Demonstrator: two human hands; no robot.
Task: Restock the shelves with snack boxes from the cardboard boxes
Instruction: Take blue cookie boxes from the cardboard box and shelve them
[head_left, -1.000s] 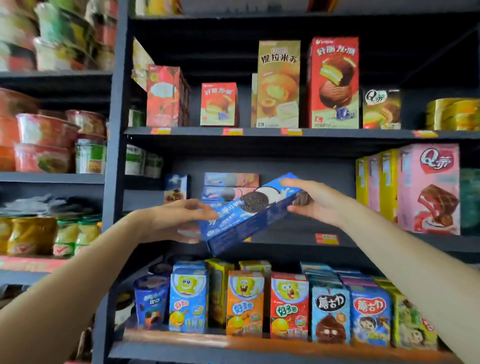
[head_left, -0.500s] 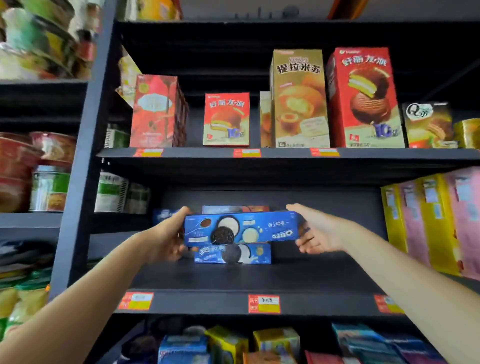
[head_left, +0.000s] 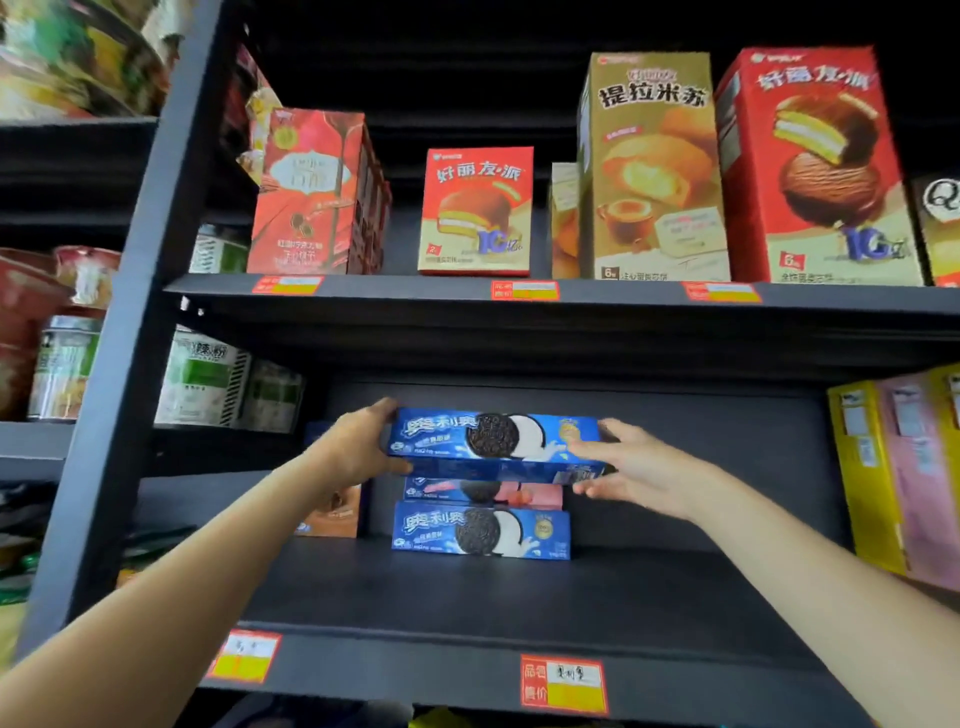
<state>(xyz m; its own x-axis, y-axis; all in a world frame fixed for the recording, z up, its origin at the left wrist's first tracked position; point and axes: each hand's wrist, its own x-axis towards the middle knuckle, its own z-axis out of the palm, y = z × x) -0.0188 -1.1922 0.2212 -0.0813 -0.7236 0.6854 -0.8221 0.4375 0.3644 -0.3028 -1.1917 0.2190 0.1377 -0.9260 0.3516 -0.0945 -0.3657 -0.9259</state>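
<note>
A long blue cookie box (head_left: 493, 441) lies level on top of a small stack on the middle shelf (head_left: 467, 597). My left hand (head_left: 358, 447) grips its left end. My right hand (head_left: 618, 467) holds its right end, thumb on top and fingers beneath. Under it lie a pink-and-blue cookie box (head_left: 483, 491) and another blue cookie box (head_left: 480, 530) that rests on the shelf board. No cardboard box is in view.
A brown snack box (head_left: 332, 512) stands left of the stack. Yellow and pink boxes (head_left: 898, 478) fill the shelf's right end. Red and gold pie boxes (head_left: 649, 171) line the upper shelf. Cup noodles (head_left: 62, 364) sit in the left unit past the dark upright post (head_left: 130, 364).
The blue box went from tilted in front of the shelf to level on top of the stack, now turned with its cookie picture facing me. The camera moved closer and tilted up.
</note>
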